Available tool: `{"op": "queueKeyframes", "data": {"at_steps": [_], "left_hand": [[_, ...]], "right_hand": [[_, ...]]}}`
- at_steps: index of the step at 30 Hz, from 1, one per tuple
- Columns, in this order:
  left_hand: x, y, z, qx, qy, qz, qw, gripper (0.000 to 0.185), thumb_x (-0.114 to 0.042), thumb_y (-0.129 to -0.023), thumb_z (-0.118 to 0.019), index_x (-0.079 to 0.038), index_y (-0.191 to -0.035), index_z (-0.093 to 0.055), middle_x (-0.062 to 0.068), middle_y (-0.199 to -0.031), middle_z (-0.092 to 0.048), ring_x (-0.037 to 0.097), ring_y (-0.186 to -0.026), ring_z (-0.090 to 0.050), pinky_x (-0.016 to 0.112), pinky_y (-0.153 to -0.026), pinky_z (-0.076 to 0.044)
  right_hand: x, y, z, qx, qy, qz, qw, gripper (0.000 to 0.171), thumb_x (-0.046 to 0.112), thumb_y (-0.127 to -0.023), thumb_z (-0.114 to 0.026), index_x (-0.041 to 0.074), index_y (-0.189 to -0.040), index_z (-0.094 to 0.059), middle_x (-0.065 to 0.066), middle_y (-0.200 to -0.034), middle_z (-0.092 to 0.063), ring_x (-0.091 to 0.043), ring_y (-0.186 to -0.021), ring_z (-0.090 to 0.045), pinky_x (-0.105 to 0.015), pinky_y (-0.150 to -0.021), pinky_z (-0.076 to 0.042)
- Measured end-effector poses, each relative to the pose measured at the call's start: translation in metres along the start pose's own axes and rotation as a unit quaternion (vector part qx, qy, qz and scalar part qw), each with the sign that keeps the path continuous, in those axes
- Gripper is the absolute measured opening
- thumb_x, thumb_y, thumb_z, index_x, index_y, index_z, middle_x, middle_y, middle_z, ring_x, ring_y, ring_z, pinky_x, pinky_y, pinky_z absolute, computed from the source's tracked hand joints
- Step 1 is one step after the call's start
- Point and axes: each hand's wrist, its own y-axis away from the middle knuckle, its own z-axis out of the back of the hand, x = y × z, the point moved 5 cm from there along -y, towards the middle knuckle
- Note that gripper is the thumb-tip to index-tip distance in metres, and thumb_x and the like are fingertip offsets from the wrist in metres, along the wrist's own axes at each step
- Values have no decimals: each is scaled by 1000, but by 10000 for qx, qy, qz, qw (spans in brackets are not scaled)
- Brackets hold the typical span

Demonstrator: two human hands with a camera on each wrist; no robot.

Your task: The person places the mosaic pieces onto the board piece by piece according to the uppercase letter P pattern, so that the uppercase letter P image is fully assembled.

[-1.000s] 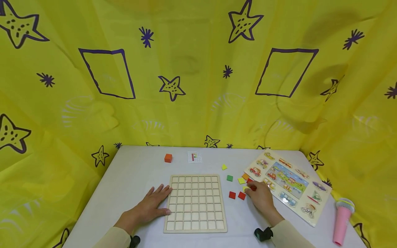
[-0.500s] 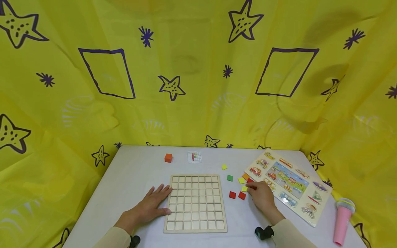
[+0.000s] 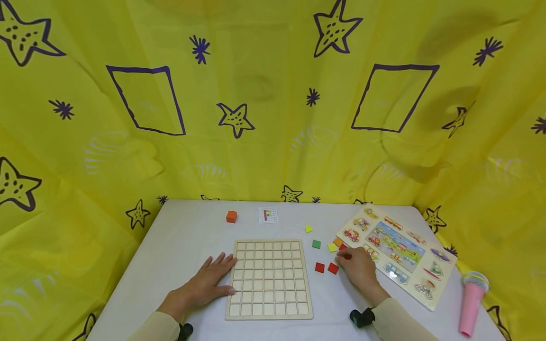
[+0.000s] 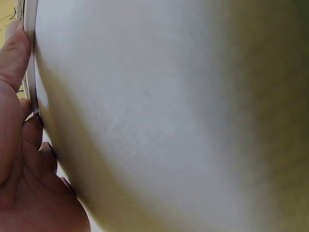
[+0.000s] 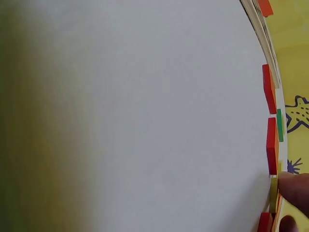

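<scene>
My left hand (image 3: pixel 206 282) rests at the left edge of a wooden grid board (image 3: pixel 231 310), fingers straight and thumb on the frame. In the left wrist view the thumb (image 4: pixel 13 53) lies against the board's side. My right hand (image 3: pixel 360 270) reaches down among small coloured tiles with its fingers bent. In the right wrist view one fingertip (image 5: pixel 293 187) is right at a yellow tile (image 5: pixel 273 195); I cannot tell whether it is pinched. Two red tiles (image 3: pixel 319 268) lie left of the hand; another red tile (image 3: pixel 342 247) shows just beyond the fingers.
A green tile (image 3: pixel 316 244), a yellow tile (image 3: pixel 332 247) and an orange tile (image 3: pixel 338 241) lie past the right hand. Further back are a yellow triangular piece (image 3: pixel 308 229), a pattern card (image 3: pixel 268 216) and an orange cube (image 3: pixel 231 217). A vehicle puzzle (image 3: pixel 401 251) and pink microphone (image 3: pixel 472 303) are at right.
The right fingers draw back slightly, exposing the yellow tile, then move left over it again, so the head view no longer shows it clearly. The left hand and board stay still.
</scene>
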Motion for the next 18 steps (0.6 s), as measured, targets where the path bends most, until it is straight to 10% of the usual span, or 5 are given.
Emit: {"op": "queueKeyframes", "data": {"at_steps": [18], "left_hand": [[1, 0, 1, 2, -27, -18, 10000, 91, -53, -95, -72, -8, -164, -36, 12, -173, -31, 40, -163, -16, 65, -132, -3]], "right_hand": [[-7, 7, 3, 77, 16, 397, 9992, 31, 10, -93, -77, 5, -123, -77, -12, -111, -68, -28, -102, -56, -39, -85, -45]]}}
